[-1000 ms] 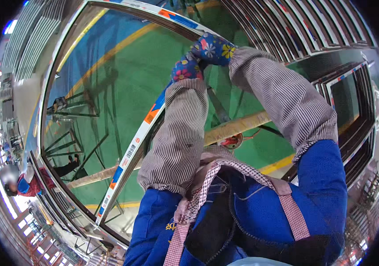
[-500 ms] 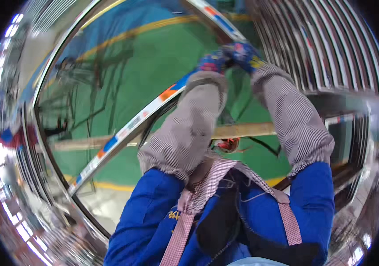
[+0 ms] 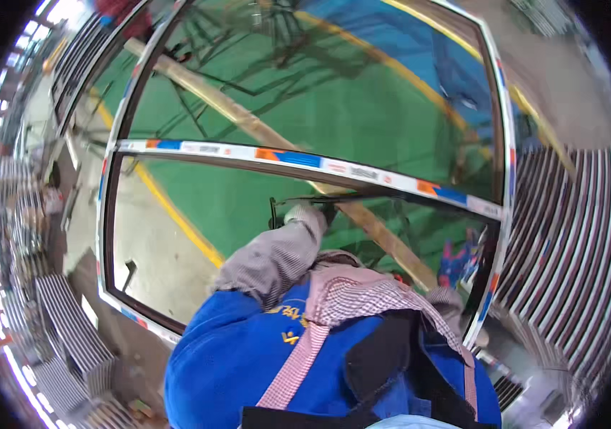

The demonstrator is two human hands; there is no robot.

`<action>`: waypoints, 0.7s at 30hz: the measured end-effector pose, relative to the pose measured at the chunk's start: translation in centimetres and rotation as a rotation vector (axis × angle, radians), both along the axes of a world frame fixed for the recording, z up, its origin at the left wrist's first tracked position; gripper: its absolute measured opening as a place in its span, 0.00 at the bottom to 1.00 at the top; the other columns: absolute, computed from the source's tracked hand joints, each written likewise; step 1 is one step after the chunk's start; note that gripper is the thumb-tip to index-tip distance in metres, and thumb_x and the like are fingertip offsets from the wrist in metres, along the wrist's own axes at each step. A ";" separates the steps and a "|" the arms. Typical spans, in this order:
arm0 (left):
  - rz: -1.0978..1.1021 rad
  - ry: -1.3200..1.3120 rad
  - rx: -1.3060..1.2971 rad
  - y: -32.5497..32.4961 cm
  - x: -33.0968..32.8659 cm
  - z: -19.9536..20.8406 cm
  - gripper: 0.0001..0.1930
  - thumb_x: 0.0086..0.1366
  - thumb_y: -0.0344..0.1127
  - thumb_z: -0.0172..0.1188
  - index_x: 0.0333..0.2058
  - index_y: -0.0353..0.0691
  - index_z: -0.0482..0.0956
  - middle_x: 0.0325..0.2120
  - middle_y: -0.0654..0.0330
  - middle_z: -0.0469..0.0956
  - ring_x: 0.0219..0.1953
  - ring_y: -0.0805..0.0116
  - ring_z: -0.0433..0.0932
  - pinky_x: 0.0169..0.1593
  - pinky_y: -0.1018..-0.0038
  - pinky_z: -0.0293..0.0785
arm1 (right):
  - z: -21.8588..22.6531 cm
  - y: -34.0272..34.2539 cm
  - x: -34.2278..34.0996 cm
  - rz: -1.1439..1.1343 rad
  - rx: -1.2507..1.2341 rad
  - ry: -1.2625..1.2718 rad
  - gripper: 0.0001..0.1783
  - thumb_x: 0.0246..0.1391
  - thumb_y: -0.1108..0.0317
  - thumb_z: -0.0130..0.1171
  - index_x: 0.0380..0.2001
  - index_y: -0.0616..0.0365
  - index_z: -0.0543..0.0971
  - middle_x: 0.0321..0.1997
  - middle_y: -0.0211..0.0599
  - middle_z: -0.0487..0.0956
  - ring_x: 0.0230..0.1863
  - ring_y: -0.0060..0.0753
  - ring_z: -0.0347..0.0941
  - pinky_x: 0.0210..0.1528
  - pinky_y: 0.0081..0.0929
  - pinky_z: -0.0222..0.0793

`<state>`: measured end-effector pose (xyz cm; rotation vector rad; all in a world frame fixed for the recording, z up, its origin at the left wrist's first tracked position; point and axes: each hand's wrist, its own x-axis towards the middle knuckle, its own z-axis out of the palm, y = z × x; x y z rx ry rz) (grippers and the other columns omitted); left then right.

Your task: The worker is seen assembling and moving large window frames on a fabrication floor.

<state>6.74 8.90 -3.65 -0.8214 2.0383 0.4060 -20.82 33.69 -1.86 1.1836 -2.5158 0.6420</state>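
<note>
A large metal frame (image 3: 510, 136) with dark inner edges and white, blue and orange protective tape spans the view. Its taped crossbar (image 3: 370, 172) runs from side to side in front of me. My left hand (image 3: 328, 213) is just below the crossbar's middle, mostly hidden past the striped grey sleeve, beside a thin black rod (image 3: 298, 201); its fingers cannot be made out. Near the frame's right side, low down, my right hand (image 3: 456, 263) wears a blue patterned glove. Its fingers look spread, though blurred, and nothing clear shows in them.
A wooden beam (image 3: 245, 120) crosses beneath the frame over a green floor (image 3: 205, 200) with yellow lines. Stacked long profiles (image 3: 570, 243) lie at the right, more bundles (image 3: 73, 325) at the lower left. A person in red (image 3: 125, 16) is at the far left.
My view has turned, so the crossbar now lies nearly level. Both hands were together at the bar near the profiles; now they are apart and closer to my body.
</note>
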 end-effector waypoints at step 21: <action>1.030 -0.024 -0.083 -12.2 37.7 -10.6 0.19 0.65 0.42 0.47 0.53 0.45 0.71 0.46 0.60 0.76 0.49 0.63 0.75 0.51 0.64 0.71 | 10.6 -36.2 30.1 1.115 0.133 -0.089 0.26 0.41 0.70 0.64 0.48 0.54 0.72 0.50 0.40 0.73 0.50 0.49 0.67 0.53 0.42 0.61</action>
